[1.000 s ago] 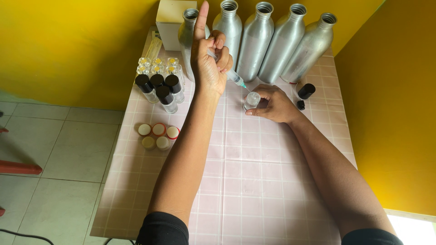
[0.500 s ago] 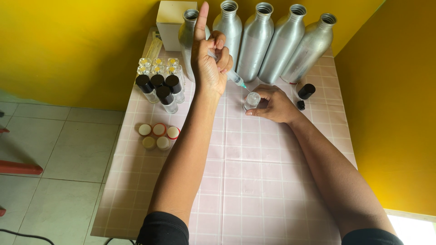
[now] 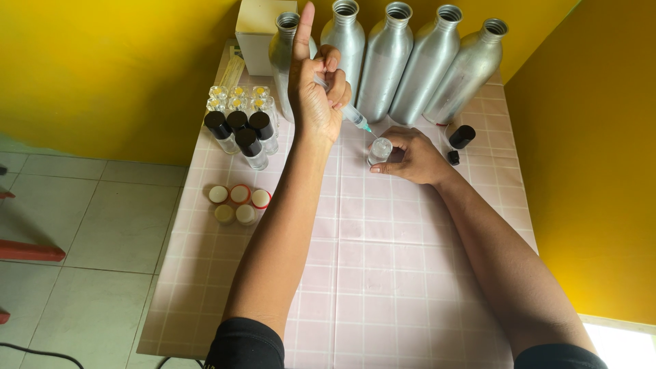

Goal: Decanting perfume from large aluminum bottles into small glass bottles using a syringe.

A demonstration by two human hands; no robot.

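Nearest me, both my forearms stretch out over the pink-tiled bench [image 3: 383, 287], black sleeves at the near edge. Left of my left arm sit five small round caps [image 3: 238, 203] in a cluster, some rimmed red. Further out, my right hand [image 3: 413, 156] rests on the bench, fingers curled loosely round a small clear vial [image 3: 379, 150] that stands upright near the bench's middle. Just right of that hand lie a black cap [image 3: 462, 137] and a smaller black piece [image 3: 454, 157]. My left hand [image 3: 316, 89] is raised above and left of the vial, closed round a syringe [image 3: 350, 113], index finger pointing straight away from me; the syringe slants down to the right, its tip just above the vial's mouth. Whether tip and vial touch I cannot tell. Left of that hand stand black-capped vials [image 3: 239, 133], and beyond them uncapped ones [image 3: 237, 98]. Farthest off, five tall silver bottles [image 3: 389, 61] line the yellow wall, a pale box [image 3: 258, 34] at their left.
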